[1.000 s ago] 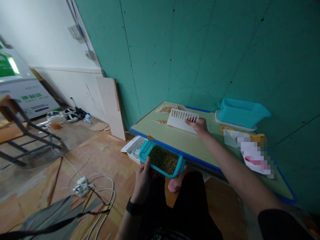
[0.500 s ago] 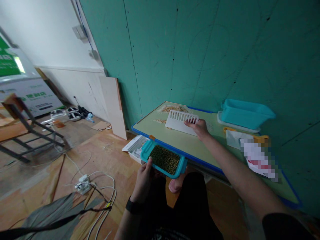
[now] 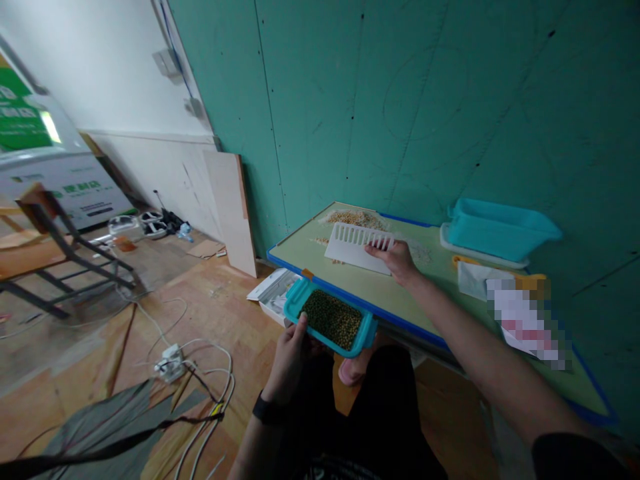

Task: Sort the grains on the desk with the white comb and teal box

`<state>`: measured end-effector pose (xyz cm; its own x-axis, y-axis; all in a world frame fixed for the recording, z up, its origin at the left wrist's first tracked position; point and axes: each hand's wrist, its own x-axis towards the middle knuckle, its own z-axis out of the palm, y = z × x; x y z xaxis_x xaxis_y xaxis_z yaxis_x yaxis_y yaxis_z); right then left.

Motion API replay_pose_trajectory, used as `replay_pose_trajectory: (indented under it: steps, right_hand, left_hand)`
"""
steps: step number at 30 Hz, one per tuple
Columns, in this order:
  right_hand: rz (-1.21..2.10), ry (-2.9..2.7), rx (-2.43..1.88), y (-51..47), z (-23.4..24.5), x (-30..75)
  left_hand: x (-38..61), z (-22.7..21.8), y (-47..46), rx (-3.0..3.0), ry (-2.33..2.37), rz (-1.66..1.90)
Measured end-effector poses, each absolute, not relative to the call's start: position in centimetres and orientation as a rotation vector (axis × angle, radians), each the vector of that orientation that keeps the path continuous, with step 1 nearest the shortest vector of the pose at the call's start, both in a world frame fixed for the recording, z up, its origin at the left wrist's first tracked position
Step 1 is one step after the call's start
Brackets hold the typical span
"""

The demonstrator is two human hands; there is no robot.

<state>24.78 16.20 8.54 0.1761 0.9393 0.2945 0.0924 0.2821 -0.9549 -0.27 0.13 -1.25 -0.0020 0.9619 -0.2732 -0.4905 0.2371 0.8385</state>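
The right hand (image 3: 399,262) pinches the right end of a white slotted plate (image 3: 353,255), which extends leftward over the table (image 3: 373,288). The left hand (image 3: 289,347) clamps the near-left rim of a turquoise tray (image 3: 297,292) holding beans (image 3: 333,319).

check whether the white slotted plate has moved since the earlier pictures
Yes. Judged against the orange tab on the edge of the table, the white slotted plate has shifted left and nearer the tab.
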Motion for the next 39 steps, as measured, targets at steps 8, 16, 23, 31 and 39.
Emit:
replay_pose_trajectory:
  steps: [8, 16, 23, 31, 39]
  right_hand:
    - [0.878, -1.248, -1.115, 15.5, 9.0, 24.3]
    - [0.902, -1.247, -1.095, 15.0, 9.0, 23.7]
    - [0.942, -1.298, -1.093, 14.1, 8.9, 23.2]
    - [0.926, -1.317, -1.106, 12.6, 9.0, 22.6]
    - [0.687, -1.409, -1.165, 8.5, 9.1, 20.9]
  left_hand:
    - [-0.2, -0.7, -0.1, 0.602, 0.984, 1.265]
    - [-0.4, -1.2, 0.1, 0.613, 0.962, 1.25]
    - [-0.5, -1.2, 0.5, 0.59, 0.965, 1.276]
    - [-0.6, 0.4, 1.9, 0.637, 1.103, 1.313]
    - [-0.5, 1.6, 2.3, 0.598, 1.127, 1.333]
